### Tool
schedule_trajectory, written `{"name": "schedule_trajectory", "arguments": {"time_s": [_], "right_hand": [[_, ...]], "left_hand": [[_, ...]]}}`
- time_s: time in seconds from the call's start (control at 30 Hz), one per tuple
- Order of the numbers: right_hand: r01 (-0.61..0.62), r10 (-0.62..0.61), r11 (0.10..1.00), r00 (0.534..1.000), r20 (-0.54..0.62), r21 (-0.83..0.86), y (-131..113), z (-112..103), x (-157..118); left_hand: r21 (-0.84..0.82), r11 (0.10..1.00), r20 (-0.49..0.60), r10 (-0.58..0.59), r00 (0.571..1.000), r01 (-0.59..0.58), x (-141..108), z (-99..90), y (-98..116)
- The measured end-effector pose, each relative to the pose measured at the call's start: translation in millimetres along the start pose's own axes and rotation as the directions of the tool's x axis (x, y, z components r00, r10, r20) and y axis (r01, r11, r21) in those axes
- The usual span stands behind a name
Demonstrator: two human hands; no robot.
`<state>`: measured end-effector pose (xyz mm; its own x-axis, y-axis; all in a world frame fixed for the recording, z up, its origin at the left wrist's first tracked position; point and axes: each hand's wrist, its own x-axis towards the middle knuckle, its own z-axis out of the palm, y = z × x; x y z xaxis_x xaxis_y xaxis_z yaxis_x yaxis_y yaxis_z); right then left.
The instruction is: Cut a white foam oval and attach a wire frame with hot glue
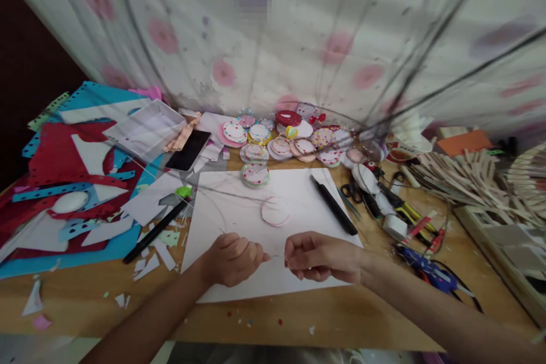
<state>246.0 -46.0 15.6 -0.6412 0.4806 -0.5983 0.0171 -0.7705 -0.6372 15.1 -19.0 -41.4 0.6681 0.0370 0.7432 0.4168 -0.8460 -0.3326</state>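
Note:
Above the white sheet of paper [230, 196], my left hand [239, 259] is closed, thumb pressed to the fingers. A thin pale strand [275, 256], thread or fine wire, runs from its fingertips toward my right hand [319, 256]. That hand pinches with bent fingers at the strand's other end, and anything else inside the pinch is too small to make out. A loose curved length rises behind my left fist. Beyond the hands, a round white disc with a pink edge [275, 211] lies on the paper. A black pen-like tool [333, 205] lies on the sheet's right side.
Layered paper circles [256, 174] with beads crowd the back. Coloured scraps [85, 159], a white tray [147, 128], a phone [188, 150] and a black stick [157, 230] lie left. Scissors [352, 192], pliers [405, 210], a blue glue gun [430, 270] and wooden strips [456, 176] lie right.

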Motion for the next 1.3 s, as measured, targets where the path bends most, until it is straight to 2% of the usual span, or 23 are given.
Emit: {"name": "schedule_trajectory", "arguments": {"time_s": [0.1,0.2,0.27,0.3,0.33,0.4,0.43,0.5,0.53,0.57,0.63,0.7,0.83,0.9,1.1,1.17,1.3], "right_hand": [[0.091,-0.099,0.992,0.992,-0.084,-0.088,4.6,3.3,0.4],[0.165,-0.218,0.948,0.96,-0.176,-0.273,8.7,7.9,-0.5],[0.207,-0.335,0.86,0.919,-0.208,-0.467,10.8,11.5,-2.8],[0.225,-0.41,0.775,0.89,-0.198,-0.59,11.5,13.4,-4.5],[0.237,-0.492,0.651,0.855,-0.163,-0.721,12.0,15.2,-6.5],[0.223,-0.622,0.287,0.783,-0.004,-0.932,12.1,18.3,-10.9],[0.204,-0.641,0.073,0.759,0.111,-0.976,11.9,19.5,-13.0],[0.15,-0.6,-0.316,0.733,0.32,-0.937,11.6,20.8,-16.1],[0.123,-0.56,-0.462,0.727,0.396,-0.879,11.6,20.8,-17.1],[0.1,-0.522,-0.571,0.721,0.455,-0.815,11.9,20.2,-17.7],[0.064,-0.484,-0.691,0.699,0.527,-0.72,13.0,17.5,-17.8],[0.043,-0.493,-0.714,0.678,0.545,-0.699,14.4,13.5,-17.1],[0.007,-0.59,-0.611,0.662,0.462,-0.791,16.7,7.2,-15.1],[0.005,-0.613,-0.588,0.65,0.449,-0.809,16.9,7.0,-14.4],[0.027,-0.551,-0.712,0.597,0.582,-0.702,16.0,14.7,-12.5],[0.009,-0.556,-0.713,0.604,0.572,-0.702,17.4,16.2,-10.8],[-0.018,-0.612,-0.65,0.605,0.509,-0.76,23.2,15.0,-5.8]], "left_hand": [[-0.048,0.999,-0.023,-0.004,1.0,0.003,0.7,1.2,1.0],[-0.12,0.992,-0.025,-0.034,0.999,0.03,2.1,1.2,2.4],[-0.163,0.985,-0.015,-0.064,0.998,0.061,3.3,0.7,3.1],[-0.181,0.98,-0.006,-0.08,0.997,0.078,3.9,0.5,3.4],[-0.198,0.975,0.004,-0.097,0.995,0.096,4.6,0.3,3.5],[-0.227,0.965,0.016,-0.128,0.992,0.129,5.6,0.3,3.7],[-0.242,0.96,0.02,-0.142,0.99,0.142,6.1,0.5,3.7],[-0.268,0.95,0.036,-0.156,0.987,0.16,6.6,1.0,3.6],[-0.279,0.946,0.048,-0.159,0.986,0.166,6.9,1.3,3.4],[-0.287,0.942,0.061,-0.16,0.985,0.171,7.1,1.6,3.2],[-0.299,0.936,0.083,-0.168,0.982,0.185,7.6,2.0,2.7],[-0.305,0.931,0.093,-0.181,0.979,0.201,8.1,2.3,2.4],[-0.322,0.919,0.111,-0.204,0.973,0.229,8.1,3.1,3.1],[-0.334,0.909,0.13,-0.218,0.967,0.249,7.4,3.5,3.8],[-0.353,0.856,0.204,-0.323,0.924,0.378,8.6,4.7,6.3],[-0.345,0.833,0.222,-0.376,0.9,0.433,10.2,5.2,7.6],[-0.331,0.808,0.234,-0.43,0.872,0.487,11.1,6.0,9.2]]}}
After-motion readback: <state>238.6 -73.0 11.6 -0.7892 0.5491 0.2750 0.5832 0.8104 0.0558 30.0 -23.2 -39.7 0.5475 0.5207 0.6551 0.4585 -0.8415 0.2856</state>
